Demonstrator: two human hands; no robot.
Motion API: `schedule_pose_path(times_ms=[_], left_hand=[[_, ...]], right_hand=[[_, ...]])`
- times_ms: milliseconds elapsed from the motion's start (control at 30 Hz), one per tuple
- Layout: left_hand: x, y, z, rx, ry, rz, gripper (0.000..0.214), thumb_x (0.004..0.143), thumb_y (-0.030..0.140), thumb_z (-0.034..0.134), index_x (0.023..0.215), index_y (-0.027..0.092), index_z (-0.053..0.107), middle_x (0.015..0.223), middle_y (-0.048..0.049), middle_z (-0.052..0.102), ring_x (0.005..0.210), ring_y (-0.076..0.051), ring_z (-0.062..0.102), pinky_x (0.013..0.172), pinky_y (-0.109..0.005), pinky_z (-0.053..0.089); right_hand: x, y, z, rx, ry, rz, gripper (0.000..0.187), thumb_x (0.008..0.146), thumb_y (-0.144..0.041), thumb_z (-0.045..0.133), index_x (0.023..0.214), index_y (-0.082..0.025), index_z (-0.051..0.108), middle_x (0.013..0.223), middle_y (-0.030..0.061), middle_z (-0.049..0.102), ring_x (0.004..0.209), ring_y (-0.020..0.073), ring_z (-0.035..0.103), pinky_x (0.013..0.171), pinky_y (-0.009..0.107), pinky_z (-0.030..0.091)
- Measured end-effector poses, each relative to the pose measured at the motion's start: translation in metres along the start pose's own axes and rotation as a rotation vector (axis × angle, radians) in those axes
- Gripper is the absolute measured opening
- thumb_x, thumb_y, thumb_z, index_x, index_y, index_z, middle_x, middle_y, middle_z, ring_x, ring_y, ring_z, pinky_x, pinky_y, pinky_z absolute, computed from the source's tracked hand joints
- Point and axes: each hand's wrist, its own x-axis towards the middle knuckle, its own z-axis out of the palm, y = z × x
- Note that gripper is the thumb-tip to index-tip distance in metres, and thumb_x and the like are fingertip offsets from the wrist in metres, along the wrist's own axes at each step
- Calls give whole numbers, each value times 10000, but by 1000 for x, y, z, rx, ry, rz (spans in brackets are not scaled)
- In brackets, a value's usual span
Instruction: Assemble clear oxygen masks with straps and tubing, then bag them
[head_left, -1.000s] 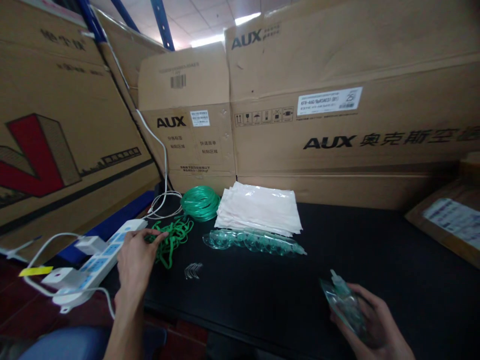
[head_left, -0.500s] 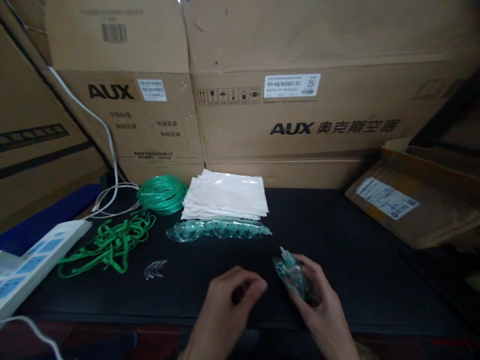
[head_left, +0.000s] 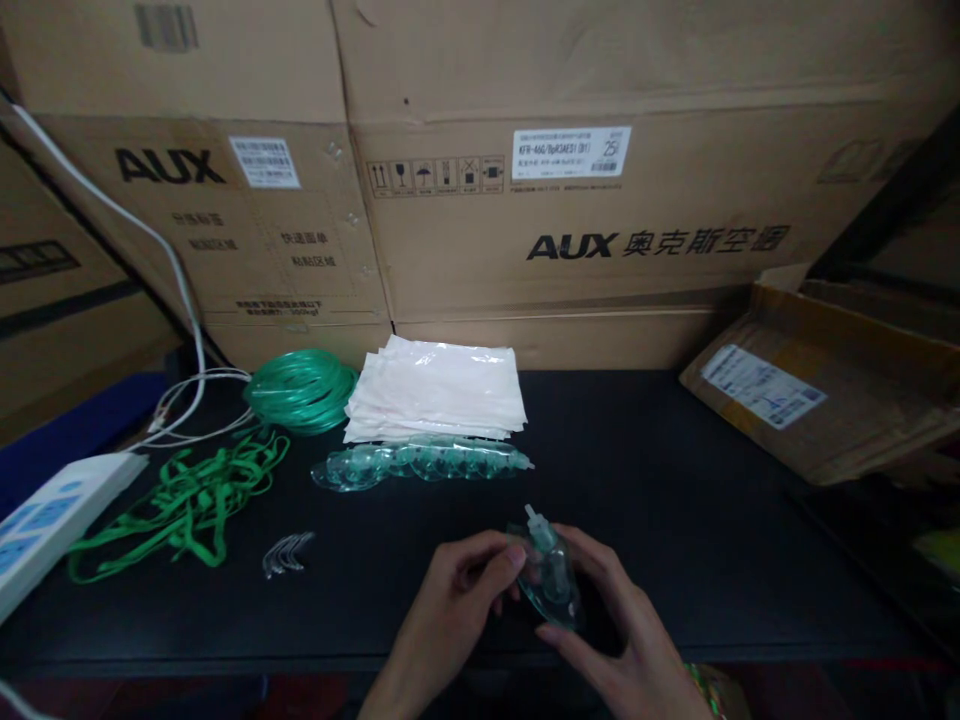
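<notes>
Both of my hands meet low in the middle of the view over the black table (head_left: 675,520). My right hand (head_left: 615,625) is wrapped round a clear green-tinted plastic mask (head_left: 551,580) with a short nozzle pointing up. My left hand (head_left: 457,600) is closed in a pinch, its fingertips touching the mask's left edge. Whether something small sits in that pinch I cannot make out. A row of nested clear masks (head_left: 420,462) lies just beyond my hands.
A stack of white plastic bags (head_left: 439,390), a coil of green tubing (head_left: 300,388), loose green straps (head_left: 187,495) and small metal clips (head_left: 286,552) lie on the left. A white power strip (head_left: 45,520) sits at the left edge. Cardboard boxes (head_left: 570,220) wall the back and right.
My left hand left the green straps and came to the mask. My right hand brought the mask in toward the middle. The view swung right and down.
</notes>
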Motion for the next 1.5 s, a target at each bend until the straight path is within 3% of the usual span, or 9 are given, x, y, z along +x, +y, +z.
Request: schedule_pose_path(times_ms=[100, 233, 467, 767, 933, 1033, 1133, 1333, 1500], left_hand=[[2, -2, 0, -2, 50, -22, 534, 951, 622, 580, 778, 143, 741, 670, -1, 564, 610, -129, 455, 563, -249, 330], [2, -2, 3, 37, 105, -30, 525, 933, 634, 591, 716, 161, 667, 623, 32, 474, 572, -119, 390, 527, -246, 291], [-2, 0, 7, 84, 147, -34, 445, 925, 574, 626, 747, 171, 692, 652, 29, 485, 609, -127, 381, 561, -250, 305], [-2, -5, 8, -116, 68, -130, 539, 867, 682, 666, 910, 149, 735, 670, 49, 417, 620, -103, 321, 539, -229, 224], [3, -3, 6, -151, 96, -184, 669, 700, 817, 716, 753, 151, 692, 569, 73, 366, 530, -82, 277, 494, -226, 185], [5, -6, 3, -130, 123, -168, 687, 762, 834, 642, 706, 150, 664, 533, 76, 360, 481, -70, 251, 466, -230, 169], [1, -6, 3, -61, 102, -108, 667, 871, 778, 574, 817, 133, 733, 561, 62, 397, 485, -73, 278, 463, -229, 199], [-6, -11, 3, -23, 27, -44, 472, 898, 589, 697, 1105, 170, 753, 753, 21, 560, 561, -85, 381, 499, -216, 301], [-2, -16, 0, -68, 87, -29, 489, 896, 639, 671, 853, 152, 679, 650, 40, 499, 557, -98, 403, 505, -222, 297]], right_hand=[[5, -7, 0, 27, -20, -59, 607, 870, -143, 737, 1406, -361, 554, 1352, 36, 717, 1253, 227, 689, 1052, 319, 562], [12, -15, 3, 33, -19, -131, 694, 803, -154, 822, 1405, -380, 561, 1383, 35, 695, 1270, 246, 674, 1066, 332, 555], [23, -16, 15, 11, 178, -199, 371, 878, -172, 772, 1215, -319, 721, 1135, 50, 781, 1062, 244, 743, 938, 333, 615], [23, -16, 9, 168, 145, -17, 272, 872, -267, 790, 1136, -331, 804, 1108, 29, 828, 1034, 248, 786, 915, 311, 639], [22, -20, 7, 184, 117, 0, 269, 843, -316, 813, 1110, -295, 821, 1086, 60, 834, 1003, 269, 798, 893, 329, 653], [22, -22, 6, 184, 89, -4, 254, 869, -310, 780, 1118, -273, 819, 1093, 72, 831, 1001, 263, 798, 900, 323, 648], [23, -20, 7, 203, 119, 57, 225, 899, -344, 752, 1097, -260, 820, 1061, 72, 833, 939, 244, 806, 856, 292, 653], [24, -18, 7, 278, 162, 133, 196, 898, -394, 760, 1026, -254, 809, 945, 51, 831, 845, 211, 808, 747, 212, 639], [21, -23, 2, 438, 17, 180, 245, 972, -436, 672, 1116, -248, 733, 972, 70, 800, 878, 206, 784, 806, 266, 630]])
